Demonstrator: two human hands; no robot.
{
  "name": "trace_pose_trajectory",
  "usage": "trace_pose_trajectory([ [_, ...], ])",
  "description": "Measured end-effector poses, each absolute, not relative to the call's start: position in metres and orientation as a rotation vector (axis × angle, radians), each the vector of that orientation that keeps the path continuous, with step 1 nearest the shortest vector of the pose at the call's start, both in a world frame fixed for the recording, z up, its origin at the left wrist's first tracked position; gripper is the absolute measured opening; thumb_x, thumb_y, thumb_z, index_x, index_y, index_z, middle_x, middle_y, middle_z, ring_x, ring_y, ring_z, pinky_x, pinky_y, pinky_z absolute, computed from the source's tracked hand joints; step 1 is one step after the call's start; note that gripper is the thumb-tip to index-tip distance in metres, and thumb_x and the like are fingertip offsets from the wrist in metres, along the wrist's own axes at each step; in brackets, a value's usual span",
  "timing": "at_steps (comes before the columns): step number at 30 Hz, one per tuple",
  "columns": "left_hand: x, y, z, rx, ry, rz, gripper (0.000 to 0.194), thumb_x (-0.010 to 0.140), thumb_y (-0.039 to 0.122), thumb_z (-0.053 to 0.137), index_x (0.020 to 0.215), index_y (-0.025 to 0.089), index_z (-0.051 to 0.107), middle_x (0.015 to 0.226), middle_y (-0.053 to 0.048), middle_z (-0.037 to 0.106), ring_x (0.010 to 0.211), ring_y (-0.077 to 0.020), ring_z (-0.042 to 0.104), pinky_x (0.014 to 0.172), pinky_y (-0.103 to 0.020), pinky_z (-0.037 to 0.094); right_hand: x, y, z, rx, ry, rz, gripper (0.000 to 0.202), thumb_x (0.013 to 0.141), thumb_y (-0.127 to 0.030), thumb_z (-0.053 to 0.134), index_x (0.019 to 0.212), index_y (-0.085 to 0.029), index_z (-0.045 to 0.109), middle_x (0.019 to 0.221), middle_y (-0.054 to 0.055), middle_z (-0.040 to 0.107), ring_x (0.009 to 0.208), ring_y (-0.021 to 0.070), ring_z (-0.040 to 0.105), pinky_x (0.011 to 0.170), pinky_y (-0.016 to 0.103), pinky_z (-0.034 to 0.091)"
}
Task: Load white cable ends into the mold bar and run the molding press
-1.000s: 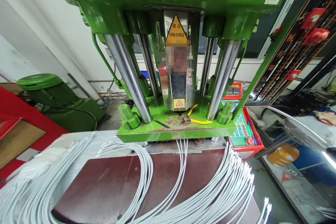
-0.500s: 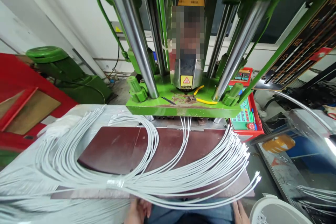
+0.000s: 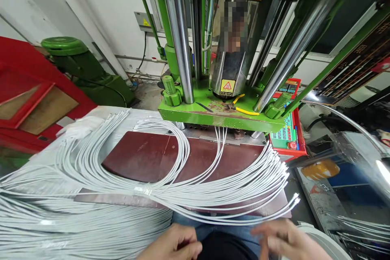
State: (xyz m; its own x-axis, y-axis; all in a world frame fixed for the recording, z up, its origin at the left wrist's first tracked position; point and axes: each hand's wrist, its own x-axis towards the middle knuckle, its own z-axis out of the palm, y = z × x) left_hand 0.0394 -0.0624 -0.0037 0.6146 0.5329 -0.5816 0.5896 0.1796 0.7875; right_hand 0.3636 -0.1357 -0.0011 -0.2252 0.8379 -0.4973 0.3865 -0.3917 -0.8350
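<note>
My left hand [image 3: 176, 241] is above my lap at the bottom, its fingers curled and the thumb against them, with nothing visible in it. To its right, my right hand [image 3: 284, 239] is slightly blurred, its fingers apart and no object in them. Just beyond both hands, a bundle of white cables [image 3: 213, 195] lies across the brown board [image 3: 146, 152], held by a clear band [image 3: 143, 190]. The cable ends [image 3: 278, 162] with small connectors fan out to the right. A few cables [image 3: 219, 146] run under the green press plate [image 3: 213, 118].
Yellow-handled cutters [image 3: 243, 109] and a thin dark strip [image 3: 204, 107] lie on the press plate. More white cables [image 3: 91, 227] cover the left side. A control panel [image 3: 288, 130] is at right. A white bucket [image 3: 319, 237] stands beside my right hand.
Both hands have risen from beside my lap into fuller view. The camera view has shifted, so the press appears further right and higher. The cables lie as before.
</note>
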Motion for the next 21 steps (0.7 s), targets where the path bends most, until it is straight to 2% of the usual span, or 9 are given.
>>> trace_pose_trajectory([
  [2,0.051,-0.047,0.008,1.554,1.041,0.106,0.037,0.087,0.047,0.044,0.069,0.018,0.058,0.059,0.003,0.054,0.060,-0.0132,0.049,0.059,-0.023,0.036,0.350,-0.087,0.021,-1.383,-1.403,1.597,0.050,0.085,-0.058,0.049,0.105,-0.017,0.068,0.062,0.007,0.067,0.084,0.0258,0.065,0.085,0.042,0.046],
  [4,0.065,-0.032,0.011,1.680,1.176,0.253,0.033,0.089,0.045,0.042,0.076,0.019,0.059,0.059,0.003,0.053,0.060,-0.0144,0.049,0.059,-0.024,0.036,0.329,-0.037,0.027,-1.264,-1.291,1.448,0.042,0.084,-0.053,0.055,0.090,-0.014,0.071,0.053,0.003,0.060,0.081,0.0235,0.065,0.091,0.041,0.041],
  [6,0.078,-0.019,0.008,1.851,1.346,0.310,0.028,0.089,0.040,0.042,0.094,0.019,0.061,0.062,0.002,0.056,0.062,-0.0164,0.053,0.061,-0.026,0.037,0.306,0.007,0.018,-1.140,-1.086,1.462,0.041,0.081,-0.053,0.059,0.079,-0.014,0.071,0.047,0.000,0.052,0.081,0.0239,0.065,0.088,0.039,0.042],
  [8,0.087,-0.008,0.005,1.995,1.476,0.264,0.034,0.090,0.035,0.044,0.117,0.018,0.056,0.070,-0.001,0.063,0.068,-0.0190,0.059,0.065,-0.028,0.039,0.285,0.037,0.006,-1.123,-0.944,1.462,0.047,0.076,-0.057,0.062,0.057,-0.013,0.065,0.048,0.000,0.051,0.075,0.0221,0.065,0.084,0.036,0.042],
  [11,0.097,0.003,0.002,2.131,1.570,0.120,0.050,0.090,0.035,0.044,0.135,0.012,0.042,0.084,-0.009,0.070,0.079,-0.0232,0.065,0.068,-0.030,0.043,0.263,0.056,-0.004,-1.107,-0.865,1.506,0.045,0.075,-0.056,0.064,0.063,-0.013,0.068,0.042,-0.002,0.046,0.066,0.0193,0.063,0.077,0.032,0.042],
  [14,0.102,0.010,0.002,2.281,1.589,0.042,0.045,0.093,0.034,0.038,0.131,0.011,0.046,0.093,-0.014,0.072,0.083,-0.0254,0.068,0.069,-0.032,0.046,0.255,0.058,0.006,-0.948,-0.837,1.557,0.041,0.078,-0.052,0.062,0.074,-0.013,0.071,0.038,-0.005,0.043,0.053,0.0143,0.056,0.074,0.032,0.045],
  [16,0.102,0.016,0.003,2.340,1.585,0.049,0.037,0.095,0.031,0.032,0.117,0.014,0.056,0.091,-0.013,0.072,0.081,-0.0247,0.068,0.068,-0.032,0.047,0.257,0.059,0.018,-0.870,-0.852,1.553,0.042,0.080,-0.053,0.059,0.074,-0.014,0.070,0.039,-0.006,0.042,0.049,0.0124,0.051,0.075,0.033,0.046],
  [18,0.101,0.025,0.005,2.370,1.577,0.072,0.035,0.096,0.029,0.029,0.101,0.016,0.062,0.089,-0.010,0.071,0.080,-0.0236,0.068,0.069,-0.031,0.048,0.263,0.061,0.028,-0.922,-0.980,1.523,0.050,0.084,-0.058,0.050,0.072,-0.014,0.070,0.039,-0.004,0.044,0.051,0.0143,0.054,0.076,0.035,0.046],
  [21,0.097,0.040,0.006,2.427,1.576,0.075,0.035,0.095,0.027,0.030,0.092,0.016,0.064,0.088,-0.010,0.070,0.081,-0.0237,0.068,0.070,-0.032,0.048,0.279,0.064,0.031,-1.282,-1.288,1.147,0.063,0.090,-0.062,0.034,0.059,-0.015,0.064,0.050,0.004,0.056,0.062,0.0181,0.060,0.075,0.033,0.044],
])
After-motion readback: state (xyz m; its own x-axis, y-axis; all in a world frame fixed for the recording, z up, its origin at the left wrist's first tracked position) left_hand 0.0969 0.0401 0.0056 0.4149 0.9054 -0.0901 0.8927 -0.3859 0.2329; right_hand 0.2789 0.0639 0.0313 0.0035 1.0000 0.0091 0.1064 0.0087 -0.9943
